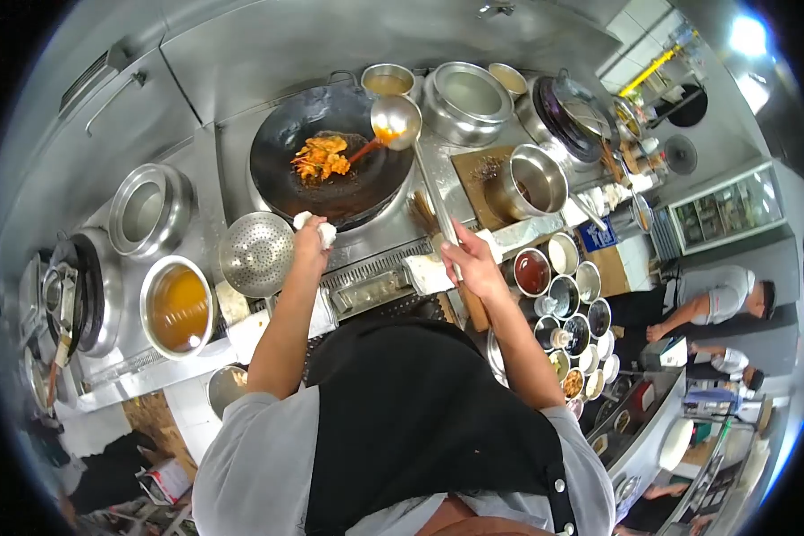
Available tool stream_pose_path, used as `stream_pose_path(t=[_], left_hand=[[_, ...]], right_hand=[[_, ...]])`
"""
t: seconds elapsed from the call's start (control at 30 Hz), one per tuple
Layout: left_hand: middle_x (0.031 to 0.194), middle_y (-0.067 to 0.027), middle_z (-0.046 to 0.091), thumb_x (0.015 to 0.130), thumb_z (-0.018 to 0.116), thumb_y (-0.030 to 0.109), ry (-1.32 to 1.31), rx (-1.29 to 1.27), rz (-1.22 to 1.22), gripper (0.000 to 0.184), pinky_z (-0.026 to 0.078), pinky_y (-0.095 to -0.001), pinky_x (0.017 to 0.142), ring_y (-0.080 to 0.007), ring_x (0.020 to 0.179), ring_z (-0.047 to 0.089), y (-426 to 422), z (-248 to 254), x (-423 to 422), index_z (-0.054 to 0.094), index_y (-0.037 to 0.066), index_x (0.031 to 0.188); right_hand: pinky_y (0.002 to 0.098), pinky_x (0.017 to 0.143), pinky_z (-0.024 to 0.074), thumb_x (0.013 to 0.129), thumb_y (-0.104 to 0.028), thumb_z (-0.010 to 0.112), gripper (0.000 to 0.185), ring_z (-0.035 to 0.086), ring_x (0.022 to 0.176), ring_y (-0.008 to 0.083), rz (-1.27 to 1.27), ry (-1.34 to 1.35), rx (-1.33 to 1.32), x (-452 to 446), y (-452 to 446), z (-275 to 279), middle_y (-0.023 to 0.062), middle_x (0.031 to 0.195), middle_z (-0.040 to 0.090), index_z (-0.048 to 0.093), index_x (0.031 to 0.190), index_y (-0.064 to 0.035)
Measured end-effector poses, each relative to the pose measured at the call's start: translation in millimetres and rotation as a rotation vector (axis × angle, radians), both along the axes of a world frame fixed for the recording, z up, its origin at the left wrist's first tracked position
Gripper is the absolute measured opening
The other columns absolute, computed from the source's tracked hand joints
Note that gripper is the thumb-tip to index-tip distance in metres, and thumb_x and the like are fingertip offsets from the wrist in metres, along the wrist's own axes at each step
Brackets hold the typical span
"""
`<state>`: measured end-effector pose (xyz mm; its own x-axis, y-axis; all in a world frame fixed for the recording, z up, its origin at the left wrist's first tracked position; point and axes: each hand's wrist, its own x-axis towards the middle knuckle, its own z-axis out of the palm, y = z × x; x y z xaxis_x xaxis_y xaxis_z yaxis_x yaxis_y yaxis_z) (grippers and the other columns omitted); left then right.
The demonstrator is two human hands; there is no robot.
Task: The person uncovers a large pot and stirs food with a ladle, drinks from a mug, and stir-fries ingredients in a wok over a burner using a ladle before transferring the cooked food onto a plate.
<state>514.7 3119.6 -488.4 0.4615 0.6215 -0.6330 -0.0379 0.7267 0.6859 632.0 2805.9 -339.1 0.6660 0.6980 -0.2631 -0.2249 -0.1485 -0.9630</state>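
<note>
A black wok (277,165) sits on the stove with orange-coated food (322,158) in it. My left hand (311,239) is closed round a white cloth (327,234) at the wok's near edge. In my right hand (475,261) is the long handle of a metal ladle (396,122), whose bowl hangs over the wok's right side with red-orange sauce in it. Red sauce runs from the ladle towards the food. Left of the wok lies a perforated strainer (256,255). A bamboo brush (422,213) lies near the ladle handle.
A bowl of amber liquid (179,307) stands at the left. At the right are a saucepan (534,181), a metal pot (467,100) and several seasoning containers (532,272). Co-workers (719,295) are at the far right; another person (107,473) is at the lower left.
</note>
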Motion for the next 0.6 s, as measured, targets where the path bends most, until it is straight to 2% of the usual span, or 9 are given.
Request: stream_pose_path(t=[0.07, 0.13, 0.17, 0.2, 0.27, 0.37, 0.47, 0.5, 0.6], left_hand=[[0.078, -0.0009, 0.065, 0.085, 0.071, 0.022, -0.002, -0.008, -0.004, 0.017, 0.042, -0.0326, 0.046, -0.0180, 0.062, 0.063, 0.3, -1.4, -0.9, 0.063, 0.016, 0.098], [0.078, -0.0010, 0.065, 0.086, 0.070, 0.022, 0.007, 0.036, -0.015, 0.017, 0.044, -0.0347, 0.049, -0.0188, 0.064, 0.064, 0.2, -3.1, -3.4, 0.062, 0.016, 0.100], [0.079, -0.0016, 0.066, 0.086, 0.070, 0.022, 0.005, 0.004, -0.015, 0.017, 0.045, -0.0359, 0.050, -0.0195, 0.066, 0.065, -1.1, 1.6, -2.4, 0.062, 0.016, 0.100], [0.079, -0.0022, 0.066, 0.087, 0.069, 0.022, 0.004, -0.030, -0.018, 0.017, 0.046, -0.0372, 0.052, -0.0202, 0.067, 0.065, 0.7, 4.6, -1.6, 0.062, 0.015, 0.101], [0.081, -0.0039, 0.067, 0.086, 0.069, 0.022, -0.008, -0.037, -0.035, 0.018, 0.047, -0.0388, 0.054, -0.0217, 0.070, 0.066, 4.4, 2.1, -2.2, 0.061, 0.015, 0.101], [0.082, -0.0052, 0.067, 0.086, 0.069, 0.021, -0.063, -0.087, -0.053, 0.018, 0.046, -0.0383, 0.054, -0.0222, 0.070, 0.066, 5.3, -1.1, -4.6, 0.061, 0.014, 0.100], [0.078, -0.0052, 0.066, 0.085, 0.067, 0.016, -0.007, -0.119, -0.056, 0.011, 0.046, -0.0389, 0.052, -0.0226, 0.067, 0.065, -6.6, 21.3, -12.4, 0.061, 0.013, 0.094], [0.078, -0.0042, 0.066, 0.086, 0.066, 0.016, -0.050, -0.111, -0.036, 0.006, 0.046, -0.0394, 0.057, -0.0215, 0.069, 0.064, -11.2, 22.8, -9.6, 0.062, 0.015, 0.091], [0.078, -0.0033, 0.066, 0.087, 0.064, 0.014, -0.102, -0.087, -0.052, 0.004, 0.047, -0.0381, 0.061, -0.0201, 0.070, 0.063, -6.4, 10.4, -12.8, 0.062, 0.017, 0.088]], right_hand=[[0.0268, 0.047, 0.0427, 0.100, -0.011, 0.063, 0.069, 0.051, 0.051, 0.0095, 0.046, -0.045, 0.053, 5.8, 24.7, 0.1, 0.0014, 0.070, 0.057, 0.033, 0.162, -0.0070], [0.0237, 0.049, 0.0430, 0.099, -0.007, 0.064, 0.071, 0.051, 0.054, 0.0061, -0.017, -0.285, -0.015, 4.0, 41.2, -13.4, 0.0017, 0.078, 0.061, 0.032, 0.161, -0.0040], [0.0286, 0.057, 0.0503, 0.098, -0.004, 0.064, 0.072, 0.060, 0.062, 0.0130, -0.017, -0.349, -0.057, 4.5, 46.1, -29.4, 0.0033, 0.095, 0.071, 0.030, 0.162, -0.0037], [0.0354, 0.074, 0.0564, 0.097, -0.004, 0.064, 0.072, 0.073, 0.087, 0.0282, -0.034, -0.650, -0.156, 11.8, 47.3, -74.0, 0.0155, 0.118, 0.074, 0.032, 0.161, -0.0036], [0.0421, 0.091, 0.0549, 0.094, -0.006, 0.068, 0.072, 0.068, 0.116, 0.0418, 0.008, -0.782, -0.196, 6.0, 37.6, -118.6, 0.0301, 0.132, 0.065, 0.035, 0.159, -0.0018], [0.0441, 0.096, 0.0536, 0.092, -0.010, 0.071, 0.073, 0.061, 0.125, 0.0454, 0.190, -0.674, -0.417, -14.2, 5.3, -123.3, 0.0366, 0.132, 0.059, 0.038, 0.156, -0.0003], [0.0487, 0.092, 0.0538, 0.091, -0.012, 0.070, 0.074, 0.063, 0.113, 0.0507, 0.266, -0.880, -0.223, -19.9, -20.5, -103.6, 0.0354, 0.121, 0.065, 0.037, 0.157, -0.0032], [0.0519, 0.089, 0.0538, 0.093, -0.016, 0.068, 0.075, 0.066, 0.103, 0.0518, 0.338, -0.732, -0.329, -20.6, -18.2, -74.5, 0.0340, 0.107, 0.069, 0.035, 0.159, -0.0081], [0.0560, 0.087, 0.0535, 0.094, -0.020, 0.066, 0.073, 0.067, 0.096, 0.0519, 0.576, -0.841, -0.451, 18.9, 19.6, -50.8, 0.0318, 0.099, 0.070, 0.035, 0.159, -0.0111]])
